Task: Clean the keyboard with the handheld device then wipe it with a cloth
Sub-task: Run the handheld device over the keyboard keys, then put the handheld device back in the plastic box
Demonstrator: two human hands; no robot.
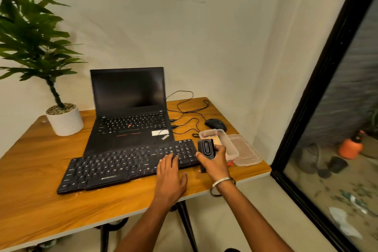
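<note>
A black keyboard (122,165) lies slanted across the wooden table (32,202), in front of an open laptop. My left hand (170,178) rests flat on the keyboard's right part, fingers straight over the keys. My right hand (214,161) grips a black handheld device (206,148) upright, just beyond the keyboard's right end. No cloth is in sight.
A black laptop (128,112) stands open behind the keyboard. A potted plant (64,118) sits at the back left. A black mouse (215,124) with looping cables, a clear plastic box (222,139) and its lid (245,151) occupy the right side. A glass partition stands to the right.
</note>
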